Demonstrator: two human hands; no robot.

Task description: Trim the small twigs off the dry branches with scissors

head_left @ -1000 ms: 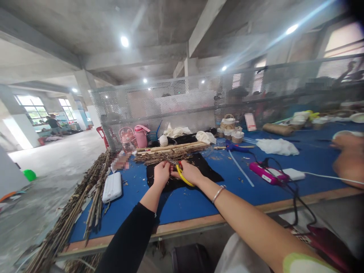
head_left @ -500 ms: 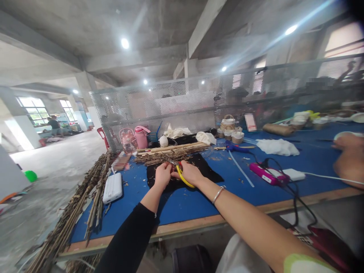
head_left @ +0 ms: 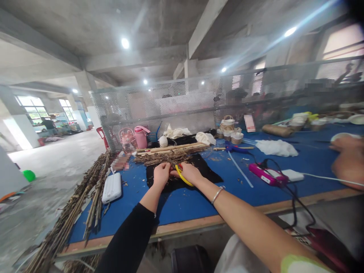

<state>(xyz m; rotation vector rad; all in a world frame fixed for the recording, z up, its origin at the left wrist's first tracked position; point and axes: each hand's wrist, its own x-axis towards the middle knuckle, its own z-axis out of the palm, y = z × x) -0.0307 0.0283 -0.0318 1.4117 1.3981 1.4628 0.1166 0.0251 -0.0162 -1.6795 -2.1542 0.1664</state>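
Observation:
My right hand (head_left: 190, 173) is wrapped round yellow-handled shears (head_left: 185, 179), whose curved yellow grip shows below the fingers. Fingers bent and pressed together, my left hand (head_left: 161, 174) is close beside it on the left; what it pinches is too small and hidden to make out. Both hands are over a black cloth (head_left: 210, 171) strewn with small bits. Just beyond the fingertips lies a pile of thin dry twigs (head_left: 159, 158), with pale peeled sticks (head_left: 173, 148) along its far side.
Bundles of dry stalks (head_left: 76, 201) lie over the table's left end beside a white power bank (head_left: 112, 188). A pink bottle (head_left: 140, 137) stands at the back. To the right are a blue glue gun (head_left: 236, 148), a magenta box (head_left: 267, 175) with cables, and another person's hand (head_left: 348, 159).
The shears have turned in my right hand, so their metal head shows less than before. Both hands stay in nearly the same place over the black cloth.

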